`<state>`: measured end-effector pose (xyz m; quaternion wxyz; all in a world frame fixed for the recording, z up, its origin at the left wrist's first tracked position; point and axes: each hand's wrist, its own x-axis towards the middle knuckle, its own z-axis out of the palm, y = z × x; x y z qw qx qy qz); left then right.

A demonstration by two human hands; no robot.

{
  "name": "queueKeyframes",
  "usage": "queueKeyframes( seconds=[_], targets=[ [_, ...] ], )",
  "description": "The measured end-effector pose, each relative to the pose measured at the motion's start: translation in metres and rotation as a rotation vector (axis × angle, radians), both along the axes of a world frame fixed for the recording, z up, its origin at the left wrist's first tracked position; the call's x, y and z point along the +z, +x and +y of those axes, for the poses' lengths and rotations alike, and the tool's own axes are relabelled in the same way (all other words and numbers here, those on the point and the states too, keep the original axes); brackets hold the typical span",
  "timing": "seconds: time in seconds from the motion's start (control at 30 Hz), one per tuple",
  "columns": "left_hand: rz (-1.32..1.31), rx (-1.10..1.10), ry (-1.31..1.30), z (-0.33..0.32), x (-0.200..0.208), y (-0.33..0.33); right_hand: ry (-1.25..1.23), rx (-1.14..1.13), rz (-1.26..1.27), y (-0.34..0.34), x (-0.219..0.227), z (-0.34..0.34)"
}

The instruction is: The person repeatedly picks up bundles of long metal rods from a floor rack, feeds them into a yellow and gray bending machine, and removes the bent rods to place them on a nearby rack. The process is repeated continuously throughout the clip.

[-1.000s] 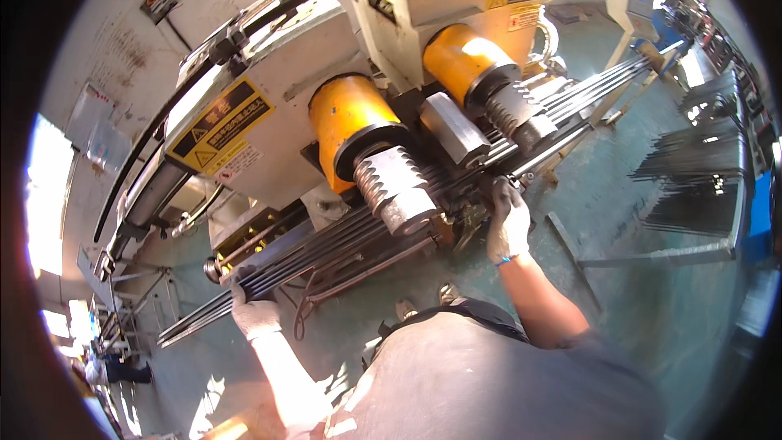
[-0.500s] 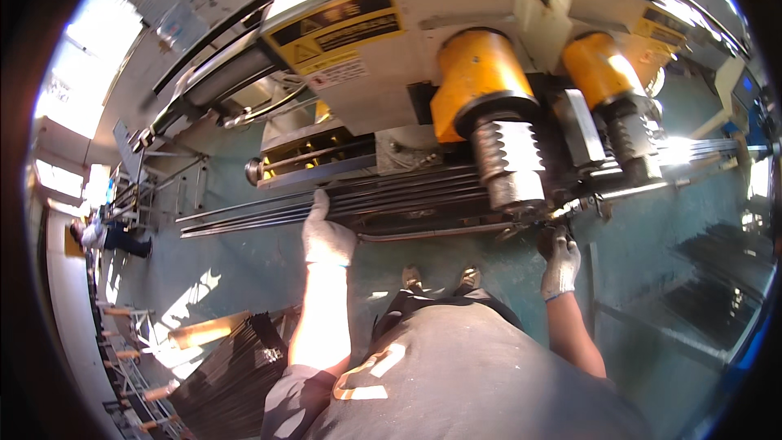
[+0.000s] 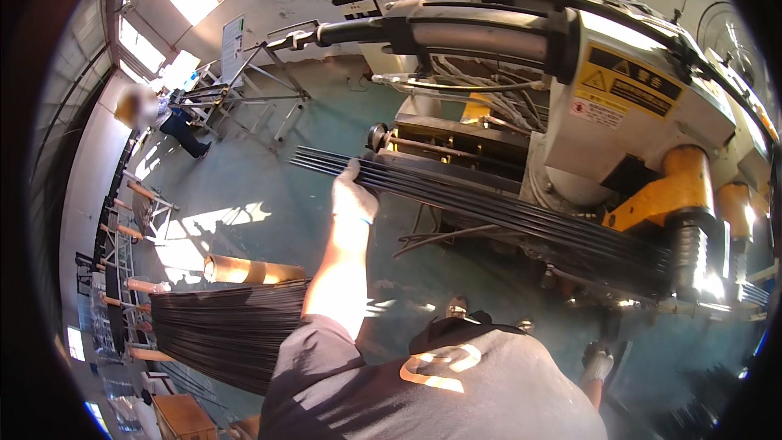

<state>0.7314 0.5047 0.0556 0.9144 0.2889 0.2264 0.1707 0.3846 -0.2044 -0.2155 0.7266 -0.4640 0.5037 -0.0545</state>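
Note:
My left hand [image 3: 355, 194], in a pale work glove, is wrapped around several thin dark metal rods [image 3: 464, 200] near their free left end. The rods slant down to the right, side by side, and run under the yellow cylinder [image 3: 687, 183] and ribbed metal column [image 3: 691, 254] of a pale machine [image 3: 562, 151]. My right hand [image 3: 597, 365], also gloved, is low at the right, apart from the rods and the machine. Its fingers look dark and blurred, so what they hold, if anything, is unclear.
A large stack of dark rods [image 3: 220, 326] lies at the lower left, beside a brown roll [image 3: 252, 270]. A rack with padded arms [image 3: 138, 285] stands farther left. Another person [image 3: 175, 124] is by a metal frame [image 3: 244, 90] at the far left.
The view has swung left, so the machine appears farther right. My right hand has come away from the machine, down toward my side. My left hand still grips the rods.

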Motion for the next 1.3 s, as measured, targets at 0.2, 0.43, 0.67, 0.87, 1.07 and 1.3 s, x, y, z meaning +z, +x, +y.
queueKeyframes(
  seconds=[0.2, 0.43, 0.67, 0.87, 1.07, 1.3],
  targets=[
    [0.0, 0.078, 0.092, 0.151, -0.001, 0.024, -0.028, 0.068, -0.102, -0.048, -0.061, 0.041],
    [-0.009, 0.082, 0.206, 0.181, -0.003, 0.012, 0.176, 0.025, 0.02, -0.062, -0.046, 0.07],
    [0.098, -0.033, 0.426, 0.187, 0.007, -0.002, 0.095, 0.06, 0.087, -0.075, -0.033, 0.051],
    [0.105, -0.158, 0.519, 0.188, 0.002, -0.011, -0.276, 0.278, 0.283, -0.036, 0.028, 0.091],
    [0.099, -0.158, 0.618, 0.173, 0.007, -0.011, -0.319, 0.452, 0.317, 0.005, 0.044, 0.084],
    [0.059, 0.162, 0.321, 0.099, -0.028, -0.02, -0.32, 0.502, 0.333, 0.057, 0.026, 0.019]
  ],
)
